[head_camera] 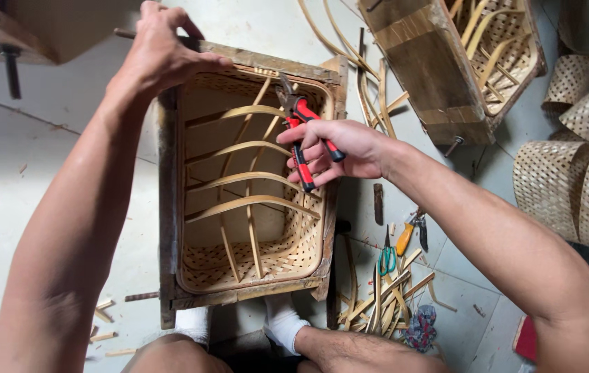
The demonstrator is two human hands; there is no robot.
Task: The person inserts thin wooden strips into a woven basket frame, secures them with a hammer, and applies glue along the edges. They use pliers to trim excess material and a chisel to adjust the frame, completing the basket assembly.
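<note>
Bamboo offcuts (104, 314) lie scattered on the pale floor (4, 207) at the near left. Just right of them, the left hand (159, 52) reaches to the far left corner of a wooden frame mould (168, 207), its grip closed over the top edge there. Inside the frame sits a woven bamboo basket (294, 255), open side up, with curved bamboo ribs (246, 176) bowed across its hollow from left to right. Two white-socked feet (239, 324) press against the frame's near side.

At the basket's far right rim, the right hand (339, 148) has its grip closed around the handles of red-and-black pliers (305, 135); the metal nose points at the rim near the far right corner, touching or nearly touching the weave.

On the floor to the right of the frame lie green-handled scissors (386, 259), an orange-handled cutter (410, 233) and a heap of bamboo strips (384, 297). Farther off, a second wooden mould (425, 69) with a basket in it lies tilted. Rolled sheets of woven bamboo (571, 179) stand at the far right.
</note>
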